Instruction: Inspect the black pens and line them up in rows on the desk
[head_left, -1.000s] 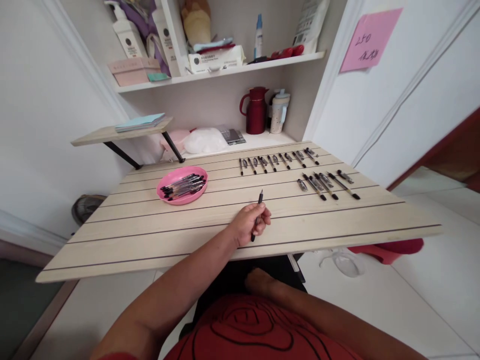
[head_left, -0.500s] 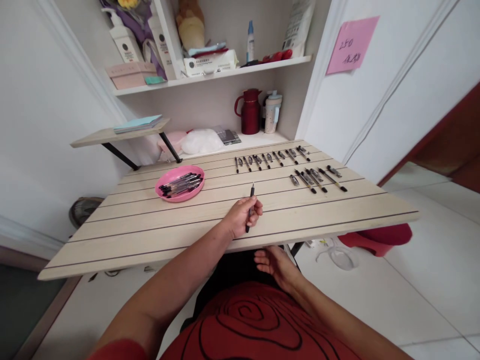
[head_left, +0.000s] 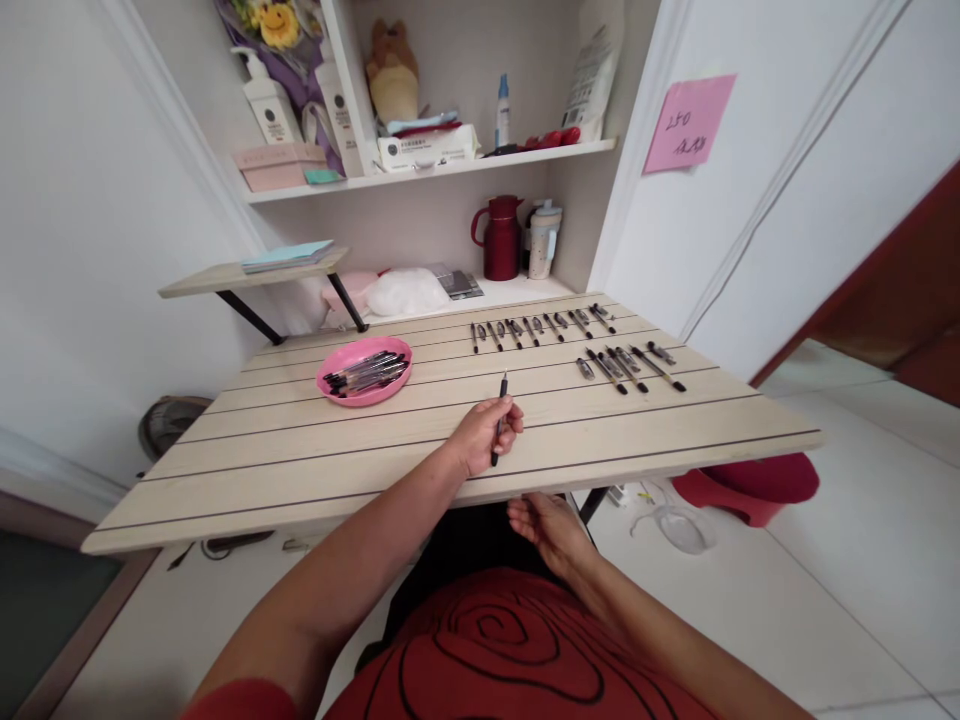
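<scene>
My left hand [head_left: 486, 436] is closed around a black pen [head_left: 502, 400] above the table near its front edge. The pen stands slanted, with its thin pale tip pointing away from me. My right hand [head_left: 544, 525] hangs low at the table's front edge, over my lap. Its fingers are loosely bent and apart from the thumb, and I see nothing in them. Left of the held pen is a pink bowl [head_left: 321, 386] with several pens [head_left: 369, 374] heaped in it.
Pens and caps lie in a back row [head_left: 534, 330] and in a right-hand group [head_left: 628, 368] on the slatted table [head_left: 262, 470]. Behind stand a red jug [head_left: 501, 240] and a pale cup [head_left: 544, 240]. A small raised shelf [head_left: 195, 280] is at the left, a red stool [head_left: 757, 485] at the lower right.
The view has tilted slightly upward, so the shelves sit lower in it. My right hand's fingers have drawn a little closer together. The left hand keeps the pen in the same place.
</scene>
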